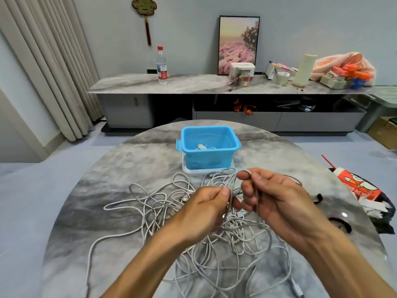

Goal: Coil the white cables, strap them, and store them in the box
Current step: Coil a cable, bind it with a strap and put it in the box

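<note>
Just above the round grey marble table (120,173), the left hand (206,211) pinches several gathered loops of thin white cable (231,190), while the right hand (277,198) grips one loop hooked over its forefinger. More loose white cables (163,203) sprawl beneath (tangled). Behind them stands the open blue plastic box (209,157), a coiled cable inside.

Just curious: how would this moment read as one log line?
step: coiling | left hand: grips cable loops | right hand: holds loops | blue box: open, cable inside | loose cables: tangled on table
</note>
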### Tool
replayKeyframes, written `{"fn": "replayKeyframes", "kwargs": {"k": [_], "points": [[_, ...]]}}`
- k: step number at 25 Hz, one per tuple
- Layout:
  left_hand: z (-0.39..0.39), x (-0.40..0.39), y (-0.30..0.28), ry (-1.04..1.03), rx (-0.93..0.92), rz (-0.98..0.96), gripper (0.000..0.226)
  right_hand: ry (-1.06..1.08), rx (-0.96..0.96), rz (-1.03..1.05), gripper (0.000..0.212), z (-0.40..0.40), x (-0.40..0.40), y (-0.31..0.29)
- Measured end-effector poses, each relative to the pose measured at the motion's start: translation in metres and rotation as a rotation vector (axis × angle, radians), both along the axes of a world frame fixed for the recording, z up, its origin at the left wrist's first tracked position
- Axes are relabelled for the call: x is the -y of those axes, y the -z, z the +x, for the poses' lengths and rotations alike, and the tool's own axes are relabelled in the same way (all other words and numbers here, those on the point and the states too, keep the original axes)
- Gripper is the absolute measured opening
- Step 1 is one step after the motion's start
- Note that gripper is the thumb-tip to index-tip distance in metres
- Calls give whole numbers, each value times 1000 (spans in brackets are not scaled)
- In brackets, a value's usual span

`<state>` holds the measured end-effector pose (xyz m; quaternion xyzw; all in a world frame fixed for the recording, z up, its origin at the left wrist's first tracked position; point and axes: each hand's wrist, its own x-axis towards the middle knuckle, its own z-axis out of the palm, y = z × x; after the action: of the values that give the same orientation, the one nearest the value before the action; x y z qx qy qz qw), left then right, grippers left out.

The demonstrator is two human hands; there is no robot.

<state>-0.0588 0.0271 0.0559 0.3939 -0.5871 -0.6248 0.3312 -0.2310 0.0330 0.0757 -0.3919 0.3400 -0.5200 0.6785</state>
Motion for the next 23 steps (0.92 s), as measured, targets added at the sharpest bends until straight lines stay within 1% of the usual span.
{"fn": "replayKeyframes", "kwargs": {"k": [1,2,4,5,6,8,9,10,13,16,17,20,23], "points": [[-1,0,-1,-14,38,-29,52,32,23,14,23,2,0,3],[-1,0,-1,-52,139,-118,48,60,45,21,22,5,0,6],[-1,-1,0,-120,404,-344,40,107,35,9,21,12,-1,11],[0,-2,0,-134,479,-412,38,142,-36,-24,20,14,-3,11],[1,-3,-1,-137,495,-444,36,192,-159,-75,21,13,-4,9],[4,-5,-4,-151,462,-474,35,294,-413,-200,22,7,-5,5],[5,-5,-6,-177,414,-473,35,325,-465,-240,21,3,-5,2],[5,-7,-6,-204,356,-456,35,340,-469,-254,20,1,-5,0],[-2,-14,-3,-267,225,-370,34,334,-359,-211,15,5,-5,0],[-9,-16,-2,-248,75,-179,33,374,-275,-145,5,16,-6,6],[-10,-16,-2,-248,43,-139,33,399,-250,-136,5,19,-7,8],[-13,-15,2,-279,44,-136,32,449,-180,-111,12,24,-8,11],[-13,-14,0,-209,36,-76,31,486,-217,-131,10,25,-8,10]]}}
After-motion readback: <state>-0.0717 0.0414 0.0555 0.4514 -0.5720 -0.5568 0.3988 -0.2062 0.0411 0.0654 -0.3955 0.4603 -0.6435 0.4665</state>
